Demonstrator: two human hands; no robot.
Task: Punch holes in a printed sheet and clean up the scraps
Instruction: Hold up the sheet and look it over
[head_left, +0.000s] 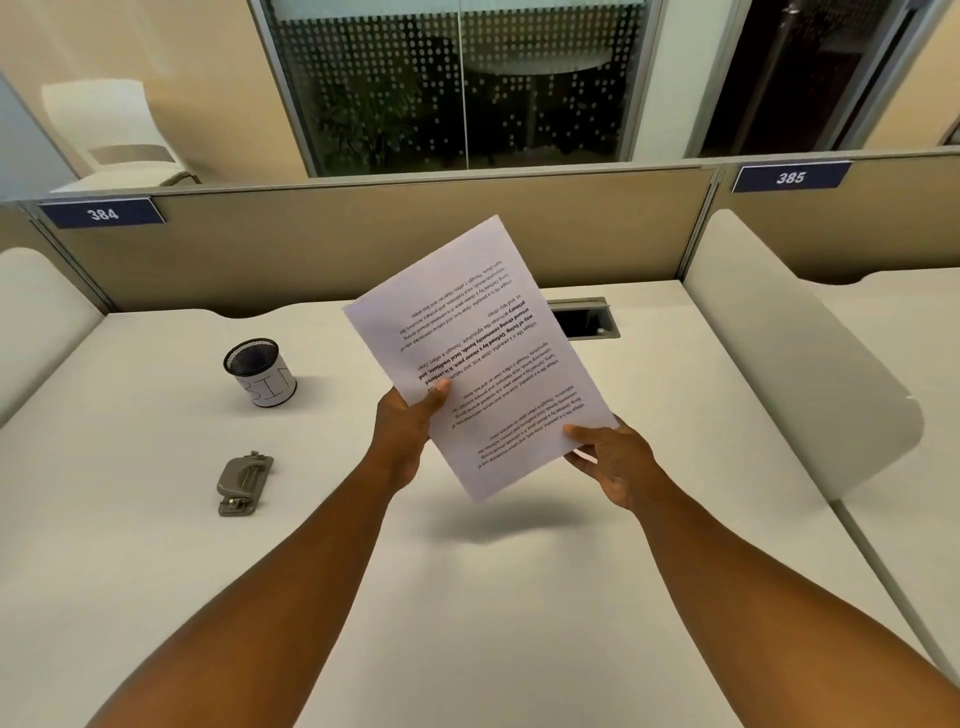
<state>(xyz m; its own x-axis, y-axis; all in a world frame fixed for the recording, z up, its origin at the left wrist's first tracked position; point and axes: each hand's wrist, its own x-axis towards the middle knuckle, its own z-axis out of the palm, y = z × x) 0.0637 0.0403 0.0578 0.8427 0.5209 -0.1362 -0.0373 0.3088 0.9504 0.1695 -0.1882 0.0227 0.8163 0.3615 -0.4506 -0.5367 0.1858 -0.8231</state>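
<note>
1. head view: both bare arms reach fwd over a white desk (519, 597). together they hold a printed sheet (483, 332) up off the desk, tilted, w/ its far corner leaning to the upper right. a soft shadow of it lies on the desk just below.
2. left hand (402, 431) is closed on the sheet's left long edge, thumb on the printed face, fingers hidden behind the paper.
3. right hand (615, 460) is closed on the sheet's near right corner, thumb on top, fingers curled under the edge.
4. the text on the sheet reads upside down from the wearer's side, w/ a few bold lines mid page. cannot tell whether any holes are punched along its edges.
5. a grey hole punch (243, 483) lies on the desk to the left of the left forearm, well apart from the sheet, nothing touching it.
6. a black mesh cup (260, 371) w/ a white paper wrap marked "bin" stands upright further back on the left, beyond the punch. what's inside it is too dark to tell.
7. a cable hatch (589, 319) sits in the desk behind the sheet, partly hidden by the paper.
8. a beige partition (363, 228) runs along the back of the desk, w/ blue no. plates "384" (101, 213) at left & "385" (790, 177) at right.
9. a white side divider (789, 353) stands at the desk's right edge; another rounded one shows at far left. glass w/ a dot pattern is behind the partition.
</note>
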